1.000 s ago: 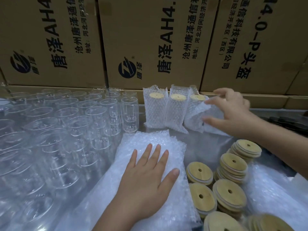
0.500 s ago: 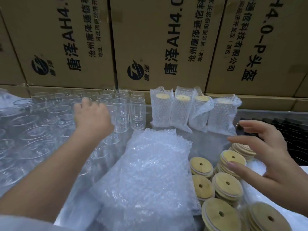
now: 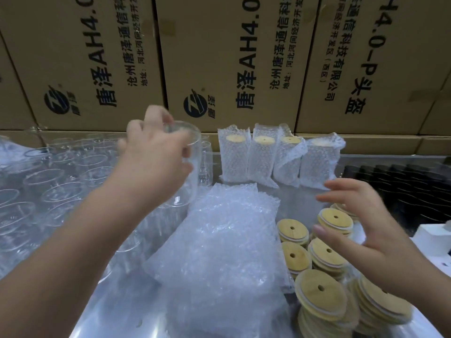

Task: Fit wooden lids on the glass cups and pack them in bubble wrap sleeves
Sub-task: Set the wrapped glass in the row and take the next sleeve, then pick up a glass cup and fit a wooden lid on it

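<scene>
Glass cup (image 3: 193,186), empty, in curled fingers of left hand (image 3: 156,154); right hand (image 3: 373,230) fingers loose, above wooden lids (image 3: 292,228).

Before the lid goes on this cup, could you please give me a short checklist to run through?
1. Left hand grips the glass cup near its rim: ok.
2. Cup lifted off the standing cups: ok, as far as the view shows.
3. Right hand free, fingers spread: ok.
4. Wooden lids stacked right under that hand: ok.
5. A lid actually picked up: not ok, none held.
6. Bubble wrap sleeves piled between the cups and lids, ready: ok.
7. Cup free of chips or cracks: cannot tell, the glass is blurred.
</scene>
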